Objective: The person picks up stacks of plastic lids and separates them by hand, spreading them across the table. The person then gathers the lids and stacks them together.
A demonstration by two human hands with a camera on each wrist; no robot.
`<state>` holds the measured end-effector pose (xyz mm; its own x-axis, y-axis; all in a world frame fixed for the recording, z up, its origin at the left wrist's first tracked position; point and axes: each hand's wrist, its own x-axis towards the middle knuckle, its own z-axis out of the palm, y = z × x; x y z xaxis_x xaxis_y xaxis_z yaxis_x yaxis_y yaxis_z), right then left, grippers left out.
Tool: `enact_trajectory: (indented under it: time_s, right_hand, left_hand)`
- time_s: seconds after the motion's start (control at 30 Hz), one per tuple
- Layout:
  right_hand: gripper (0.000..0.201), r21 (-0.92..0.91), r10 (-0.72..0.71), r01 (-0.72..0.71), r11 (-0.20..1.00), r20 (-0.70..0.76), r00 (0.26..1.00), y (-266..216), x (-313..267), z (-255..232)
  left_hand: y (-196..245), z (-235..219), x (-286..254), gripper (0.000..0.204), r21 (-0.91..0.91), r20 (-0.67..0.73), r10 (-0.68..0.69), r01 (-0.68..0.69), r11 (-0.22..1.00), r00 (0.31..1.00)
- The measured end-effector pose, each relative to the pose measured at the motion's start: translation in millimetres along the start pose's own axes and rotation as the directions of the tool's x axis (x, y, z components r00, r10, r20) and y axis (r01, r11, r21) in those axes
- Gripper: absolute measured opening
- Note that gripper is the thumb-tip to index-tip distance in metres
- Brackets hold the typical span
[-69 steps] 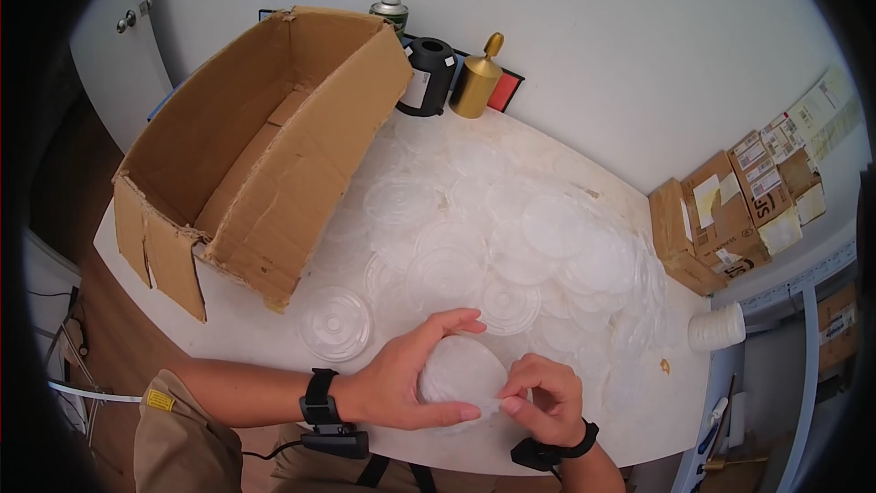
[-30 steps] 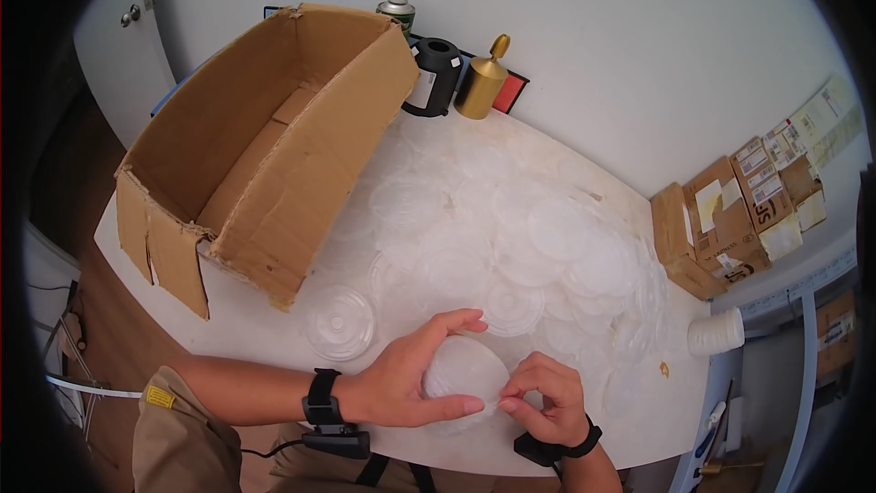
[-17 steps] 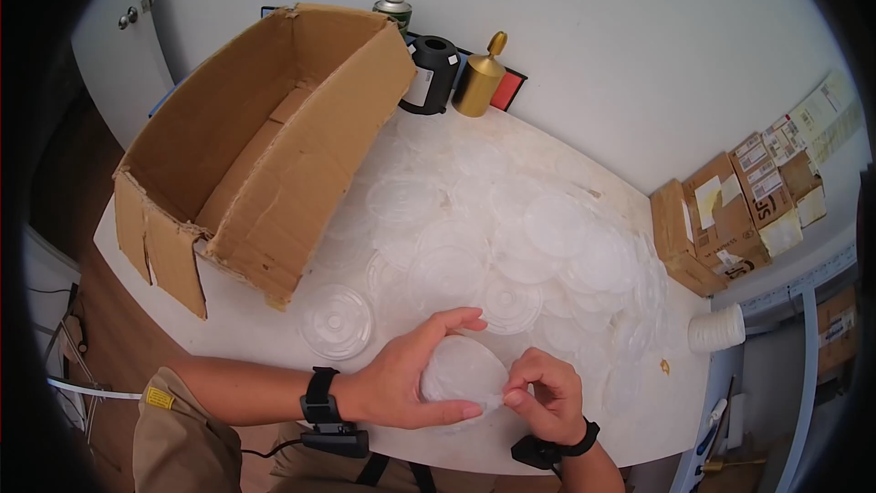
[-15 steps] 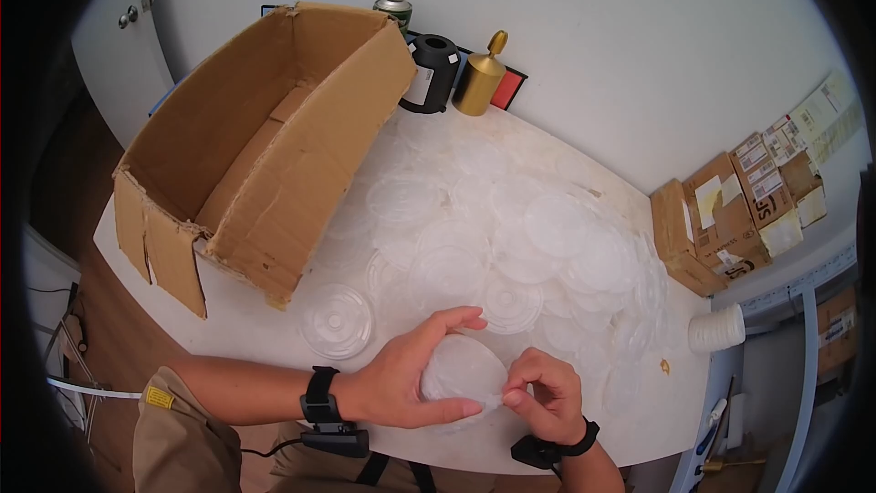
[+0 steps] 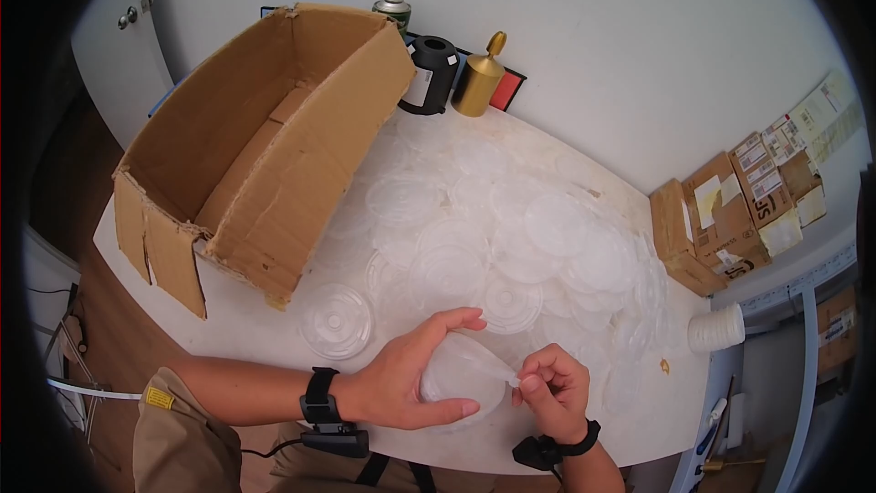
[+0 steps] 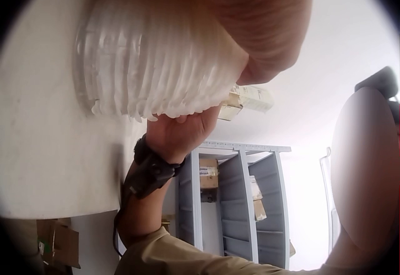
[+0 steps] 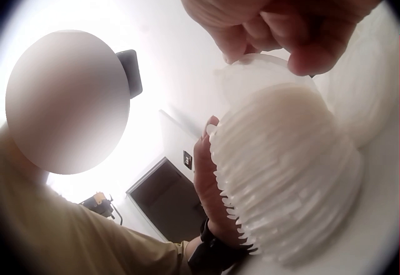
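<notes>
In the head view a stack of translucent plastic lids stands near the table's front edge. My left hand grips it from the left, thumb in front and fingers behind. The stack's many rims show in the right wrist view. My right hand pinches the edge of the topmost plastic lid, which is tilted up off the stack on that side. Beyond the hands spreads a heap of loose plastic lids, overlapping one another. Another round lid lies flat left of the left hand.
A large open cardboard box stands tilted at the table's left. Behind it are a spray can, a black canister and a gold container. At the right edge lies a white ribbed roll-shaped stack, near taped cartons.
My right hand has moved slightly right and up, drawing the pinched lid's edge away from the stack. My left hand keeps its grip in the same place.
</notes>
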<state>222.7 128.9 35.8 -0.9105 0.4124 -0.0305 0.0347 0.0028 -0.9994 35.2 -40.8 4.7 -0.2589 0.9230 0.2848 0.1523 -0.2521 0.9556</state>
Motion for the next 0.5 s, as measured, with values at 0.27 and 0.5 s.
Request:
enact_trajectory:
  time_s: [0.27, 0.5]
  right_hand:
    - [0.024, 0.044, -0.115, 0.117, 0.992, -0.061, 0.992, 2.0, 2.7, -2.1]
    - [0.063, 0.078, -0.370, 0.432, 0.899, -0.392, 0.842, -0.7, 14.5, -22.4]
  left_hand:
    - [-2.7, 2.2, -1.0, 0.090, -0.039, -0.003, -0.009, 0.009, 0.999, 1.000]
    - [-2.1, 2.5, -0.5, 0.091, -0.043, -0.005, -0.017, 0.017, 0.999, 1.000]
